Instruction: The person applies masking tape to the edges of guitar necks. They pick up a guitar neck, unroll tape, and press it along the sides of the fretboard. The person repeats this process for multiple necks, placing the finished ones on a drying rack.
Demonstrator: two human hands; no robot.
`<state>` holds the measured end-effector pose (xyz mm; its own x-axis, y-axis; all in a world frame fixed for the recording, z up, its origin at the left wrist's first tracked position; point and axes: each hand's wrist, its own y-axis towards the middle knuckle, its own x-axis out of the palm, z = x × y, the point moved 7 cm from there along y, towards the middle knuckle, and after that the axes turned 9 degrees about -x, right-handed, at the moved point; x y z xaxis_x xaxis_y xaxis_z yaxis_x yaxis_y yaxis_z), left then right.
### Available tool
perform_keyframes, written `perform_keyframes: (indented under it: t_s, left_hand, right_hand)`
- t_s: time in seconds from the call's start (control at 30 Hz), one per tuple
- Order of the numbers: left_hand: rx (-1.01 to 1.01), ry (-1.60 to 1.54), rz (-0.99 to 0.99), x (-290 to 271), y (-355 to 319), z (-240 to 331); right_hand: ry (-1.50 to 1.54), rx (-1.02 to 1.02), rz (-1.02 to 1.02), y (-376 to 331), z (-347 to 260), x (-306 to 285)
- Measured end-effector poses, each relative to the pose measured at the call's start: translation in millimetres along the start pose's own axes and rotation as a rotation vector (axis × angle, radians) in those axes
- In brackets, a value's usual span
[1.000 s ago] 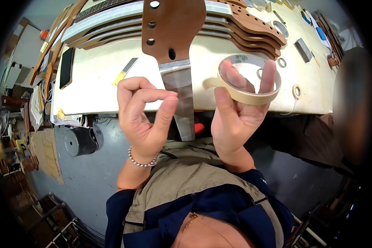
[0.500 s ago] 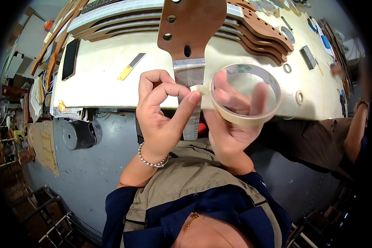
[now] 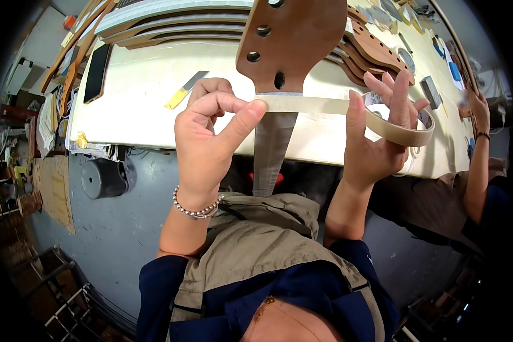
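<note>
A cream strip of masking tape (image 3: 308, 105) is stretched across the guitar neck (image 3: 275, 145), just below its brown headstock (image 3: 293, 40). My left hand (image 3: 202, 137) is closed, pinching the strip's free end between thumb and forefinger. At the other end, my right hand (image 3: 373, 157) carries the roll of masking tape (image 3: 402, 135) with fingers through its ring, the thumb beside the strip. The headstock points away from me, and the neck comes back toward my apron. Whether the strip touches the neck, I cannot tell.
Several guitar necks (image 3: 182, 31) lie stacked behind, their headstocks (image 3: 376, 48) to the right. A yellow-handled blade (image 3: 186, 90) and a black phone (image 3: 98, 74) lie on the table at left. A grey block (image 3: 430, 92) and another person's hand (image 3: 477, 111) are at right. A dark stool (image 3: 104, 178) stands left.
My right hand has moved right with the roll, drawing out a longer strip. My left hand, still pinching the end, has shifted slightly left. The neck appears further right in view.
</note>
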<state>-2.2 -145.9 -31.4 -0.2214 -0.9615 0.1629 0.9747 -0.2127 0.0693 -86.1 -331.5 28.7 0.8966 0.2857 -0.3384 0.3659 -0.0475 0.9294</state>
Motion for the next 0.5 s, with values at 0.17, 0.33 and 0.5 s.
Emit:
perform_keyframes:
  t_s: [0.17, 0.33, 0.5]
  left_hand:
    - [0.0, 0.016, -0.012, 1.1, 1.5, 1.1]
    - [-0.008, 0.026, -0.014, 3.1, 1.3, 4.0]
    - [-0.039, 0.009, -0.008, 3.7, 1.9, 3.1]
  right_hand:
    - [0.013, 0.023, 0.011, 2.8, 1.5, 1.2]
    - [0.016, 0.022, 0.017, 3.7, 2.6, 1.0]
    - [-0.003, 0.003, -0.001, 4.3, 2.4, 0.9]
